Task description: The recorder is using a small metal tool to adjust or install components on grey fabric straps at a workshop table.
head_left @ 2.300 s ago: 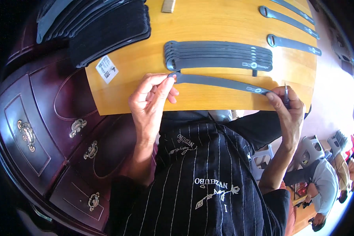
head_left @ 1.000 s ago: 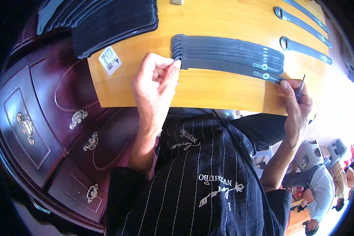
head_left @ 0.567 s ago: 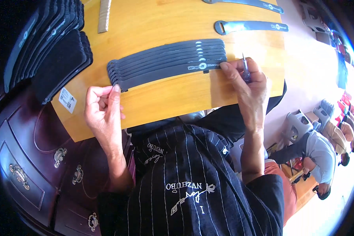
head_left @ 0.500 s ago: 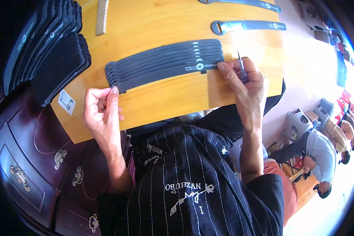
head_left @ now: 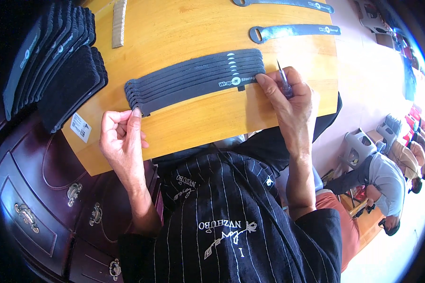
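Note:
A stack of black hook-and-loop straps (head_left: 189,78) lies fanned across the table in front of me, their slotted ends at the left. My left hand (head_left: 123,134) pinches the near left corner of the closest strap between thumb and fingertips. At the opposite end, the thumb of my right hand (head_left: 293,101) presses on that strap's right tip. A slim pointed tool (head_left: 284,84) with a translucent handle is tucked in the curled fingers of the right hand, its dark metal tip pointing up and away. A small dark tab (head_left: 241,88) shows below the strap's near edge.
Two separate straps (head_left: 297,32) lie at the far right. More black straps (head_left: 73,87) are piled at the left, near a white label (head_left: 80,127) and a cardboard strip (head_left: 119,23). Dark drawers (head_left: 28,217) stand lower left. Other people (head_left: 387,181) sit at the right.
The view has shifted slightly, so the table appears a little tilted. Both hands keep their hold at the two ends of the closest strap, and the pointed tool stays in the right hand.

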A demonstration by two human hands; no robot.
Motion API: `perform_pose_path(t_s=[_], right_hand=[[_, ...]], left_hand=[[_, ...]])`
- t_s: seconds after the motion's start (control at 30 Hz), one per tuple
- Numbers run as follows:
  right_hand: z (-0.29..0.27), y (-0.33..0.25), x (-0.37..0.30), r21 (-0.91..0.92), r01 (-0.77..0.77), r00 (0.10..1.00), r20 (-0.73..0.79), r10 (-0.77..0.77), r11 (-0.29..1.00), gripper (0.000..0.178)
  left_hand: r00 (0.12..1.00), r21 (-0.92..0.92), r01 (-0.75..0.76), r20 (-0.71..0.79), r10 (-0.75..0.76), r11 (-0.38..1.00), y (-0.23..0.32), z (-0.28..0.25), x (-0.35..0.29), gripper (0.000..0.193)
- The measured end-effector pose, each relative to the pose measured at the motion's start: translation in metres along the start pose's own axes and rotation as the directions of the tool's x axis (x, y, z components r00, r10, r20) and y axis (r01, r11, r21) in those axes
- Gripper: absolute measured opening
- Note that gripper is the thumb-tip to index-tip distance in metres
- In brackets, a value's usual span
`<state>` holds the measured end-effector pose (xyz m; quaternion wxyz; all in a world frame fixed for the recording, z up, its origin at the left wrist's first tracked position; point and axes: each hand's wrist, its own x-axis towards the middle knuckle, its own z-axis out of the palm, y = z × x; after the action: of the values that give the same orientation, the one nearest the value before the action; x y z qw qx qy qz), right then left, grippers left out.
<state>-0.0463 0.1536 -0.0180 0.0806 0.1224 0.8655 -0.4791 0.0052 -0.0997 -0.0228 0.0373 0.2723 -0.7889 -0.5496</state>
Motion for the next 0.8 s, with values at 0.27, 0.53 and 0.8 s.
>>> perform_pose_path(t_s=[0.27, 0.53, 0.8], right_hand=[[0.005, -0.010, 0.005, 0.051, 0.044, 0.999, -0.020, -0.043, 0.998, 0.019], [-0.009, -0.003, 0.019, 0.094, -0.039, 0.985, 0.173, 0.023, 0.995, 0.018], [-0.007, -0.015, 0.004, -0.051, 0.086, 0.995, 0.054, -0.083, 0.995, 0.020]], left_hand=[[1.000, 0.023, -0.005, 0.016, 0.004, 1.000, 0.008, -0.007, 0.002, 0.014], [0.935, 0.048, 0.260, 0.236, -0.264, 0.964, 0.021, -0.017, 0.012, 0.015], [0.977, -0.170, 0.128, 0.191, -0.095, 0.977, 0.009, -0.023, -0.003, 0.017]])
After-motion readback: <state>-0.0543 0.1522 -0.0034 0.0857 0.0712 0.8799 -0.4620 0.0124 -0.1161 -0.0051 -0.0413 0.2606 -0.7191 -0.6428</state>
